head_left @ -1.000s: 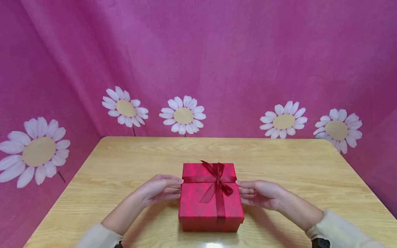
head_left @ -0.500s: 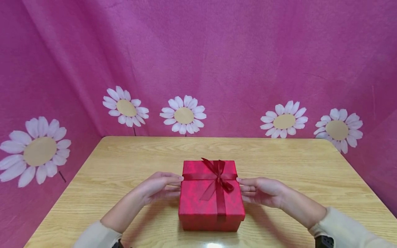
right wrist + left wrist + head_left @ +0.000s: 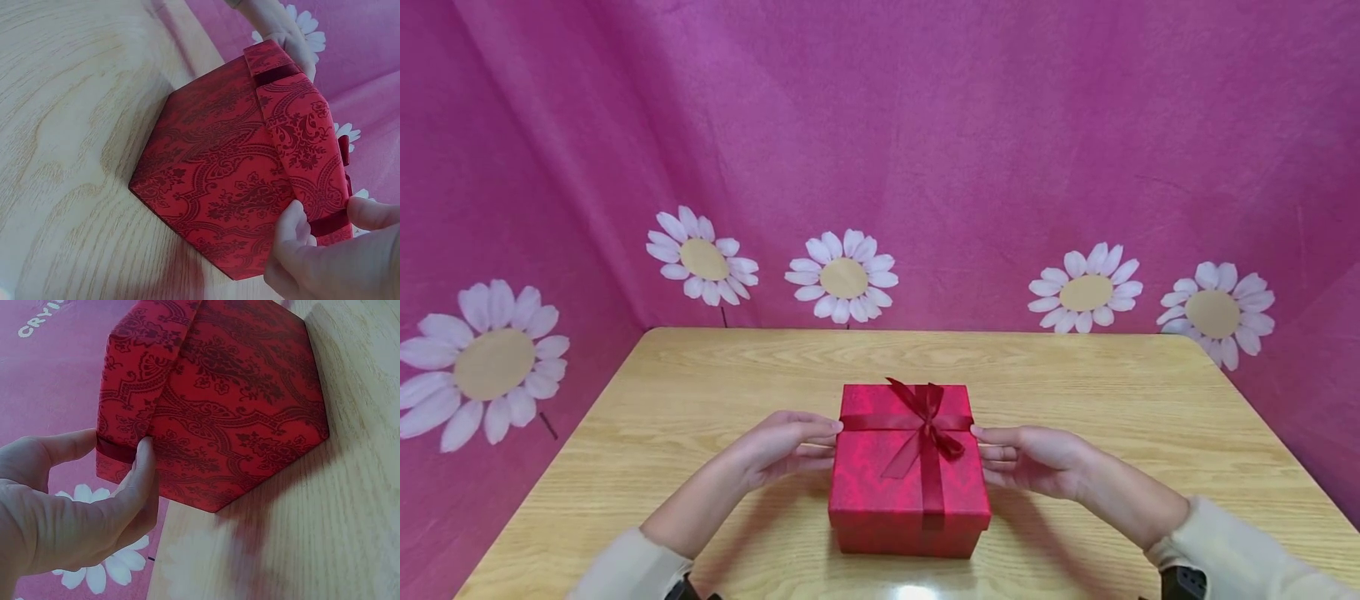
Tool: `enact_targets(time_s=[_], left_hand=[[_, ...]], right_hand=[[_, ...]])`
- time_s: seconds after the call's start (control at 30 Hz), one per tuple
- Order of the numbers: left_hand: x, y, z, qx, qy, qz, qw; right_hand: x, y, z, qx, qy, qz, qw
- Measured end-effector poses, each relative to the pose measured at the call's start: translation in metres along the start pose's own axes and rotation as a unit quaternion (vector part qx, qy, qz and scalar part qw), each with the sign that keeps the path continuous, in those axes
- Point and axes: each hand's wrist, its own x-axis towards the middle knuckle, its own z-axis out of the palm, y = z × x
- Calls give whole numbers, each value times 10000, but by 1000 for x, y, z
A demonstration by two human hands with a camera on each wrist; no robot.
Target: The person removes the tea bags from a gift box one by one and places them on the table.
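A red patterned gift box (image 3: 910,542) stands on the table in front of me, its lid (image 3: 872,479) sitting over the top. A dark red ribbon with a bow (image 3: 929,431) crosses the lid. My left hand (image 3: 786,448) pinches the lid's left side, thumb at the top edge and fingers at the lower rim, as the left wrist view shows. On the opposite side my right hand (image 3: 1041,460) pinches the lid's rim (image 3: 300,131) over the ribbon band in the same way. Beneath the rim, the box wall (image 3: 231,412) shows. The box's inside is hidden.
The light wood table (image 3: 715,371) reaches back to a pink curtain (image 3: 962,142) printed with white daisies (image 3: 842,277). A bright light reflection lies on the table before the box. Dark straps are around both wrists, by the pale sleeves (image 3: 636,567).
Both hands have risen slightly together with the lid. More of the box's front wall now shows under the lid's edge. The box itself stays in nearly the same spot.
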Motion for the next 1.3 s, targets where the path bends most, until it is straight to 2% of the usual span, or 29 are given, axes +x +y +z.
enact_targets(time_s=[0.23,0.53,0.7,1.0,1.3], left_hand=[[-4,5,-2,71,-73,34,9999],[-7,14,-3,271,9,8,9996],[-9,18,-5,201,35,36,9998],[-15,23,-16,245,-18,225,9994],[-22,28,-31,-5,90,391,9992]], right_hand=[[-4,-5,1,-181,-169,-109,9996],[-7,-15,6,-263,17,-122,9996],[-9,-20,10,-168,-3,-141,9998],[-2,-28,23,-27,79,-127,9999],[5,-40,42,80,162,-132,9997]])
